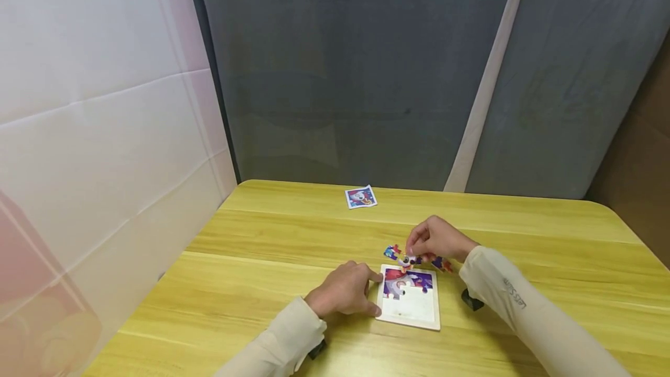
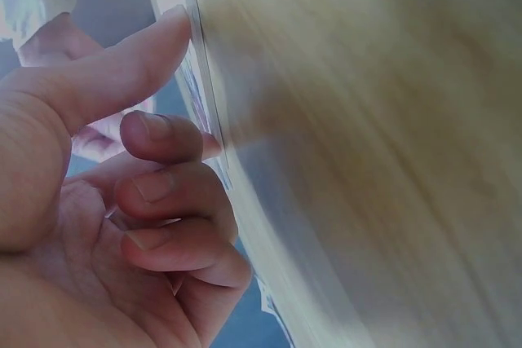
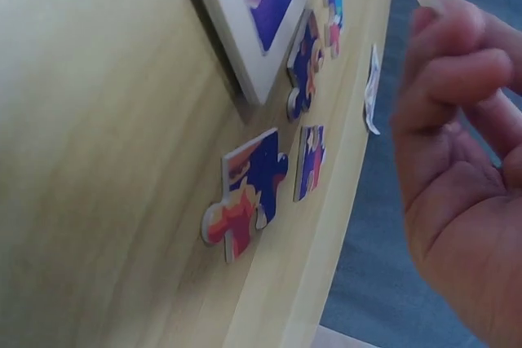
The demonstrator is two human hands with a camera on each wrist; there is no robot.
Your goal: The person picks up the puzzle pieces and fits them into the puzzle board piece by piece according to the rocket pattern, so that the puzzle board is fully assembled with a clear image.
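Under my right hand [image 1: 437,239], pinched in the fingertips, a puzzle piece [image 1: 407,259] sits just above the tray [image 1: 410,312]. Left hand [image 1: 345,292] steadies the tray edge. Piece looks light, stiff; edge grip suits.

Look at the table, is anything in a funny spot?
One small picture card lies alone near the table's far edge, well apart from the puzzle tray and the loose pieces beside it. The tray is only partly filled. Nothing looks broken or spilled.
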